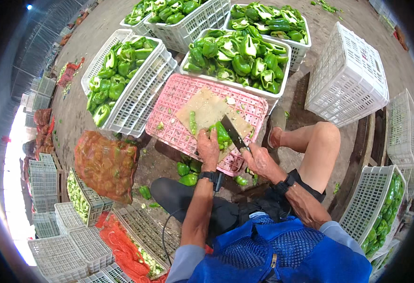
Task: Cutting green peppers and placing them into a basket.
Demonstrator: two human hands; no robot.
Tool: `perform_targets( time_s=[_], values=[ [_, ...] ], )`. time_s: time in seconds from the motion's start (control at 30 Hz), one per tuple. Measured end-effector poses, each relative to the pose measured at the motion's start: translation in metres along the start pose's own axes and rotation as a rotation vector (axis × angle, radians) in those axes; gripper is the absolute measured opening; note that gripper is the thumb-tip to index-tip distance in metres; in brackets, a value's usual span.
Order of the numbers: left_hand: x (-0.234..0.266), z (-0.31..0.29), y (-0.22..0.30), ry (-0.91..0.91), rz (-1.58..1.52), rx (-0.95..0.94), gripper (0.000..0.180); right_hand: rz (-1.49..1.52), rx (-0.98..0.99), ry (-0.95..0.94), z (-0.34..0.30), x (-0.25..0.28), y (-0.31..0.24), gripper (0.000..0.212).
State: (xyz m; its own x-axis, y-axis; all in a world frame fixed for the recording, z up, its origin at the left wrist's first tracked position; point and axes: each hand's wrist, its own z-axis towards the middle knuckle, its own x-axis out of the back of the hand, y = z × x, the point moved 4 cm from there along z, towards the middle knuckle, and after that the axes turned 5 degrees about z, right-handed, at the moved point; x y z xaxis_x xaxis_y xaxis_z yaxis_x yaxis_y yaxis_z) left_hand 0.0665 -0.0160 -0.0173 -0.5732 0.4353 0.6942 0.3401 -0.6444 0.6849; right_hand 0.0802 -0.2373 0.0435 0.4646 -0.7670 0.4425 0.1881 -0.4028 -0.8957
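My left hand [208, 148] is closed on a green bell pepper [223, 135], pressing it against a thin tan cutting board [201, 104]. In my right hand [259, 162] is the handle of a broad dark-bladed knife [234, 133], its blade lying against the pepper's right side. A long green pepper piece [192, 123] rests on the board left of the pepper, among small seeds and scraps. Under the board is an upturned pink plastic crate [163, 113]. The fingertips of my left hand are partly hidden behind the pepper.
White crates heaped with halved peppers stand ahead, including one crate [282, 89] against the pink one and another at left [143, 92]. An upturned white crate [351, 78] is at far right. A full mesh sack [105, 162] sits left; loose peppers [188, 179] lie by my knee.
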Motion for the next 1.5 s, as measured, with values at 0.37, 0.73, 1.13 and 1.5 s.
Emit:
perform_targets(
  time_s=[0.37, 0.73, 1.13, 1.5],
  values=[
    [-0.001, -0.004, -0.008, -0.022, -0.033, -0.043, 0.035, -0.234, 0.07, -0.058, 0.032, -0.071, 0.009, 0.04],
    [0.014, 0.005, -0.021, -0.119, -0.082, 0.249, 0.037, -0.178, -0.061, -0.008, 0.012, -0.049, 0.004, 0.035],
    [-0.029, 0.018, 0.097, -0.478, 0.49, -0.329, 0.07, 0.112, -0.137, 0.359, 0.008, 0.022, 0.035, 0.034],
    [-0.039, 0.101, 0.091, -0.531, 0.15, 0.025, 0.048, 0.277, -0.266, 0.41, 0.011, 0.041, 0.048, 0.028]
  ],
)
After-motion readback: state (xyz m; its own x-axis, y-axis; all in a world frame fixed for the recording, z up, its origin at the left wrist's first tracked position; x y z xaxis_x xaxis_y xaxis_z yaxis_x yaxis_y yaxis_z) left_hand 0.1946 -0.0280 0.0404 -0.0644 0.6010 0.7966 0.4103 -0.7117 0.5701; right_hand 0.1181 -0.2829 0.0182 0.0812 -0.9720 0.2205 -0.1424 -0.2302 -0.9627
